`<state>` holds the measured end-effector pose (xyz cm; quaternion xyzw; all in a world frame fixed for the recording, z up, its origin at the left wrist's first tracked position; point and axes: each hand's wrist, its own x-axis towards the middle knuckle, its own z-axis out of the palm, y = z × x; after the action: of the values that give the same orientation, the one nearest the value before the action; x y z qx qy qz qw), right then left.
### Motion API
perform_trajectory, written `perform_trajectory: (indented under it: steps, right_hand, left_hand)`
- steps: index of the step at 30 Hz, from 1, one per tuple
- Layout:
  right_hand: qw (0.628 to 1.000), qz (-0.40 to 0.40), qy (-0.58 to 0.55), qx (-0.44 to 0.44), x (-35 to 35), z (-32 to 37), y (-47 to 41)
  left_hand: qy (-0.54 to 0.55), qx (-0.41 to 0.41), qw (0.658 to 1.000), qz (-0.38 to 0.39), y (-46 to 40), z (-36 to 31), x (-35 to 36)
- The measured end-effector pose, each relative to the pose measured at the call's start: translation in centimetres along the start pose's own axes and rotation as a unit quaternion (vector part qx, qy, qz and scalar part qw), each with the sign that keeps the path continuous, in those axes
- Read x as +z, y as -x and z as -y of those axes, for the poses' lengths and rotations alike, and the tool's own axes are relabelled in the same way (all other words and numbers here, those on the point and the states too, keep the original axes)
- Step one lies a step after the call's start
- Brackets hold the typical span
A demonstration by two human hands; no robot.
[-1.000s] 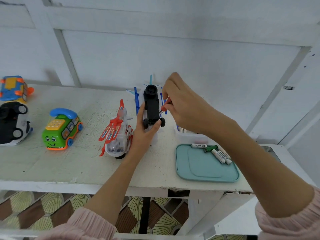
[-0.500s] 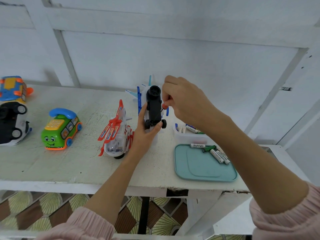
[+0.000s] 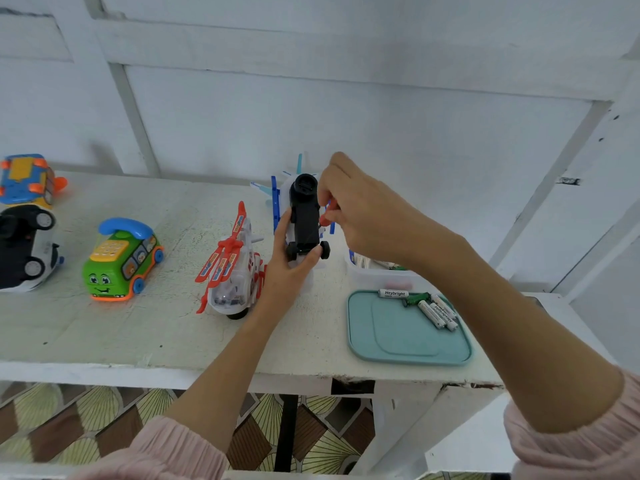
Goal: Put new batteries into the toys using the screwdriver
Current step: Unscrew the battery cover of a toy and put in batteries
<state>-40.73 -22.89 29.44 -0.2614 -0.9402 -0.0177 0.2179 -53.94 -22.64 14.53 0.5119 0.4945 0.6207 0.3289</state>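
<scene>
Head view, read from left to right: at the far left of the frame a blue and orange toy (image 3: 26,178) and a black and white toy car (image 3: 24,249) lie on the white desk (image 3: 104,334), then a green telephone toy (image 3: 121,261) with a blue handset, then a clear toy plane with red wings (image 3: 232,271) just left of centre. At centre the left hand (image 3: 291,268) grips a blue and white toy plane (image 3: 304,216) upright from below, its black underside with small wheels turned toward the camera. Just right of it the right hand (image 3: 360,209) has its fingers curled round a small screwdriver (image 3: 323,221), of which only a bit of red handle shows, held against the right edge of the black underside. The tip and any screw are hidden by the fingers, so whether it is seated cannot be told. The step looks like working the battery cover screw. To do it well, the left hand should hold the plane rigid, perhaps braced on the desk, while the right keeps the driver in line with the screw and presses inward as it turns, so the tip does not slip out. Further right, a clear box (image 3: 377,275) with small items stands near the lower right, and in front of it a teal tray (image 3: 408,337) carries white batteries (image 3: 436,311) and a small green piece (image 3: 415,299), a handy place for a loose screw.
</scene>
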Motion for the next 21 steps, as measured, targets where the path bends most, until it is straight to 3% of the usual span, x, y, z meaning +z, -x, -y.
perform_trajectory:
  steps: [4,8,10,13,15,19,21]
  right_hand:
    - [0.997,0.005,0.018,0.078,-0.2,0.1,-0.4]
    - [0.981,0.04,0.107,0.157,-0.4,0.3,-0.7]
    - [0.985,0.023,0.062,0.157,-0.6,-0.1,-0.1]
    - [0.99,0.01,-0.12,0.08,-0.6,-1.0,0.5]
    - [0.989,0.019,-0.137,0.048,-0.5,-1.5,0.6]
    - [0.982,0.031,0.114,0.145,-0.2,-1.9,0.5]
    - [0.979,0.026,0.12,0.161,0.0,-2.0,1.0]
  left_hand:
    - [-0.001,-0.001,1.0,0.0,0.0,0.1,0.1]
    - [0.003,-0.006,1.0,-0.005,0.1,0.1,0.2]
    - [0.004,-0.004,1.0,-0.002,0.2,0.1,0.2]
    - [0.0,0.0,1.0,0.002,0.3,0.1,0.1]
    - [0.001,-0.001,1.0,0.001,0.2,0.2,0.1]
    - [-0.003,-0.004,1.0,-0.008,0.2,0.3,0.1]
    - [-0.003,-0.005,1.0,-0.007,0.2,0.4,0.1]
